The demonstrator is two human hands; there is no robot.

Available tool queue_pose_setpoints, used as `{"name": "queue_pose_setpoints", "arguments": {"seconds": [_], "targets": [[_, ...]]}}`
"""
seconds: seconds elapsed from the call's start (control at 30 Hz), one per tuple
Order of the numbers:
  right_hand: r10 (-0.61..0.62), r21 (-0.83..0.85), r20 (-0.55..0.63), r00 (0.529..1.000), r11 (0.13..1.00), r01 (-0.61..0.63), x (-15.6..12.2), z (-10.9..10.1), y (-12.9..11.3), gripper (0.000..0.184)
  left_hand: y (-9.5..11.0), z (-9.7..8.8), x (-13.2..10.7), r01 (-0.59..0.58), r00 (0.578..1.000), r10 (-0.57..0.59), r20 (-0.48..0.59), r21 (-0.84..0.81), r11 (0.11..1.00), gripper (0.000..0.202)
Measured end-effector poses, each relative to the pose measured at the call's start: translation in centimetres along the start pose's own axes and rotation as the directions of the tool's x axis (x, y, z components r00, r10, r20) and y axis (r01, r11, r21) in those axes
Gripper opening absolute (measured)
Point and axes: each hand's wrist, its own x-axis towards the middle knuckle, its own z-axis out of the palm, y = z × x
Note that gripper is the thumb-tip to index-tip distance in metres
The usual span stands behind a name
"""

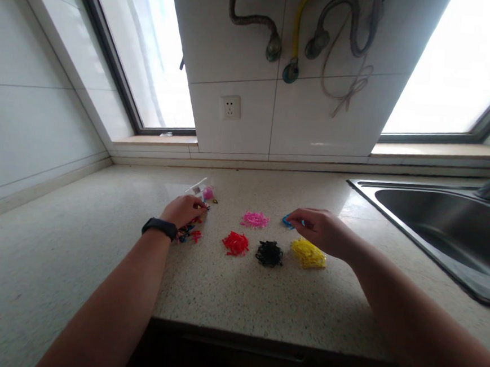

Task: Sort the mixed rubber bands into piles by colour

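Speckled stone counter (96, 239) holds lots of tiny coloured bits. On the left, the left hand (183, 210), with a black band (159, 227) on its wrist, lies palm down. Its fingers are curled in close over the top of a small mixed heap (190, 234) of red, blue and dark bits. I cannot tell if it has one pinched. A clear plastic bag (197, 188) lies just behind it.

Next come the tidy piles, each one colour: a red pile (236, 243), a pink pile (255, 220), a black pile (269, 254), a few blue bits (287, 221) and a yellow pile (308, 254). So most of the sorting looks done - only the little mixed heap is left.

The right hand (321, 230) reaches in low from the right, arm nearly straight, fingertips pinched on the blue bits. Far right is a steel sink (437, 221).
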Motion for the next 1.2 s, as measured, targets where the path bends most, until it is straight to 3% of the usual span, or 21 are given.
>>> {"name": "queue_pose_setpoints", "arguments": {"seconds": [0.27, 0.67, 1.07, 1.2], "targets": [[0.004, -0.001, 0.002, 1.0, 1.0, -0.004, 0.0, 0.0, 0.0, 0.022, -0.1, 0.2, 0.1, -0.042, 0.998, 0.039, -0.049, -0.044, 0.998, 0.028], [0.01, -0.028, 0.021, 1.0, 1.0, -0.01, 0.0, -0.2, -0.3, 0.022, 0.6, -0.3, -0.1, 0.043, 0.997, -0.042, 0.059, -0.011, 0.999, 0.03], [0.009, -0.02, 0.025, 1.0, 1.0, -0.008, 0.1, 0.0, -0.2, 0.021, 1.3, -0.1, 0.1, 0.121, 0.99, -0.12, 0.074, -0.001, 0.993, 0.03], [0.022, -0.016, 0.032, 0.999, 1.0, -0.022, 0.0, -0.1, -0.2, 0.021, 1.1, 0.0, 0.2, 0.069, 0.997, -0.068, -0.022, 0.016, 0.998, 0.027]]}}
